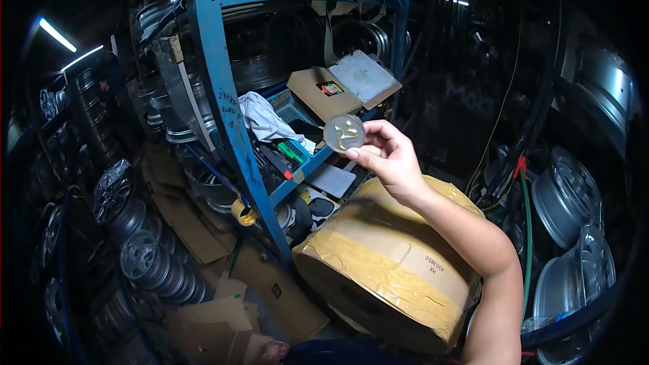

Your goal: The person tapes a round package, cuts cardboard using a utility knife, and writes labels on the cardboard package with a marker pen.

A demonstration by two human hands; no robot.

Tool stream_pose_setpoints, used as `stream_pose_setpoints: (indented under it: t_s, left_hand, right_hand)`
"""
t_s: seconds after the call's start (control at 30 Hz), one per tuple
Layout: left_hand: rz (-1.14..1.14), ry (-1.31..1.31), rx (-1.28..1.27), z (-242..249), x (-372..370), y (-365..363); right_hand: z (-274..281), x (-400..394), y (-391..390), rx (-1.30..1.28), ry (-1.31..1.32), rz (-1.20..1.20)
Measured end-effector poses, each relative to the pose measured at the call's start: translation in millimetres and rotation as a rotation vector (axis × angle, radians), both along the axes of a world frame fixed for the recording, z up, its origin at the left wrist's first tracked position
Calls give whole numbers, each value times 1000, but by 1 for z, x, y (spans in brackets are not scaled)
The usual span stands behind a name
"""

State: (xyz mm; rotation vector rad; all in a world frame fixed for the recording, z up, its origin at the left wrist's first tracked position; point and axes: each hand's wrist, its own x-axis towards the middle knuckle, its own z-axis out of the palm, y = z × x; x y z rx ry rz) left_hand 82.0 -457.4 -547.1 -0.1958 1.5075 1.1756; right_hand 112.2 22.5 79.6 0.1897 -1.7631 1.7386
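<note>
A small round disc [344, 133], greyish and translucent with pale yellowish marks, is held up in front of the blue shelf. My right hand [390, 159] pinches its right edge between thumb and fingers. Beneath my right forearm lies a large round bundle wrapped in cardboard and yellow tape [385, 263]. At the bottom edge, beside torn cardboard, a small part of my left hand [274, 351] shows; its fingers are too dark and cropped to make out.
A blue metal rack [233, 115] holds an open cardboard box [324, 94], a white cloth [260, 118] and a teal basket [291, 111]. Wheel rims [145, 257] are stacked at left, more rims [566, 196] at right. A green hose [527, 230] hangs right. Cardboard [209, 324] covers the floor.
</note>
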Motion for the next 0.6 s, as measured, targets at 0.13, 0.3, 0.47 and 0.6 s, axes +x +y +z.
stream_pose_setpoints:
  t_s: [0.13,0.3,0.47,0.6]
  left_hand:
    - [0,-5,0,-1,2,-5]
    - [2,-14,9,-3,5,-2]
    - [13,-19,10,-2,11,-3]
    - [14,-35,20,-2,5,-1]
  right_hand:
    - [8,23,23,1362,610,-498]
    - [-8,35,17,1511,813,-561]
    - [-14,39,20,1509,822,-615]
    - [-18,41,26,1501,810,-646]
